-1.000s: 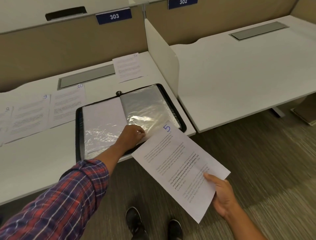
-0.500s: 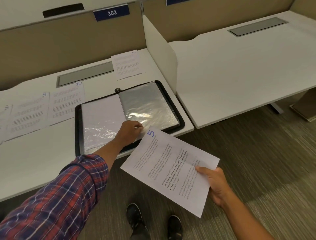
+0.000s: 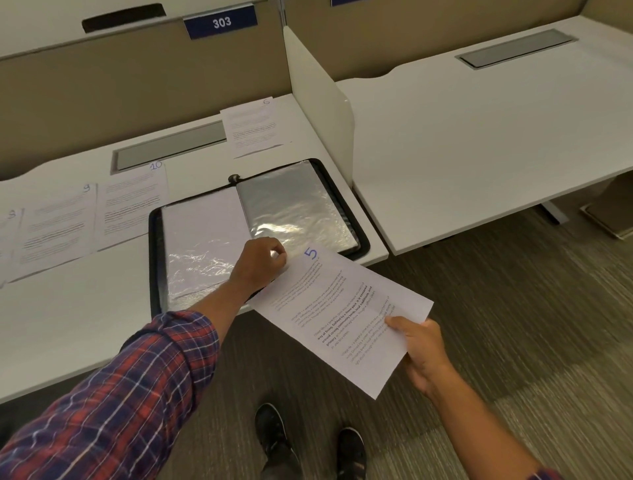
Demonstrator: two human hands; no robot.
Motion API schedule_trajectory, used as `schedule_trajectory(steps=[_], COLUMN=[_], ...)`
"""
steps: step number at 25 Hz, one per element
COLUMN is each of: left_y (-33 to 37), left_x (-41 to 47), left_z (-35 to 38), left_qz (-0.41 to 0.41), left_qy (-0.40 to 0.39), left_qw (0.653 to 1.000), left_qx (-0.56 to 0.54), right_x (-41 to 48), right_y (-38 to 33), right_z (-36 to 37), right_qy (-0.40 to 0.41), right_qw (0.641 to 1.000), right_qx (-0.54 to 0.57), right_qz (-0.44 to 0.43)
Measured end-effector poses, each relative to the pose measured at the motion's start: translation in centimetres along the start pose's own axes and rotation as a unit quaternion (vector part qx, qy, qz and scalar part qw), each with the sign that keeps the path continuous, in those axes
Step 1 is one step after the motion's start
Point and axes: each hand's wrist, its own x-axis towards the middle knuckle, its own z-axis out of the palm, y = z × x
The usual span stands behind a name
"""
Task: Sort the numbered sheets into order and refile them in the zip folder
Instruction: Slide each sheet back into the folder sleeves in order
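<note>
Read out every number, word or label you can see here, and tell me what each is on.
"303": blue sign on the partition.
"5": held sheet, in the right hand.
"6": rear sheet on the desk.
"10": first sheet left of the zip folder.
"9": second sheet left of it.
Leftmost sheet: digit unclear, "3" or "8".
Printed paragraphs: mostly too small to read.
Cropped sign at top: unreadable.
</note>
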Motion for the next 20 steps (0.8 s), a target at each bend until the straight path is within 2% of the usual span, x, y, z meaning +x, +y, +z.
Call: schedule_trajectory(steps=[5,9,13,15,17,20], left_y=[0.2,0.0,0.2,0.0,-0.2,-0.1], left_x=[-0.4,-0.3,-0.4,-0.3,0.0,0.3], left_z=[0.1,0.6,1.6,2.0,2.1,1.8], left_qz=[0.01,-0.001,-0.055,-0.08,-0.085,-0.086], left_qy=[-0.002,-0.018,-0.061,-0.046,-0.033,-0.023], left_qw=[1.0,0.999,0.995,0.994,0.995,0.995], left_qx=[0.012,0.03,0.055,0.054,0.051,0.048], right_x=[-0.3,0.1,0.2,0.5,0.9,1.4], right_y=[0.1,0.5,1.7,1.8,1.9,1.6], right_z=[1.2,1.9,2.6,2.8,3.0,4.3], right_qy=[0.0,0.068,0.079,0.106,0.142,0.161], right_qw=[1.0,0.997,0.996,0.988,0.955,0.86], right_qx=[-0.022,-0.01,-0.014,-0.076,-0.201,-0.369], right_qz=[-0.01,-0.033,-0.031,-0.085,-0.166,-0.314])
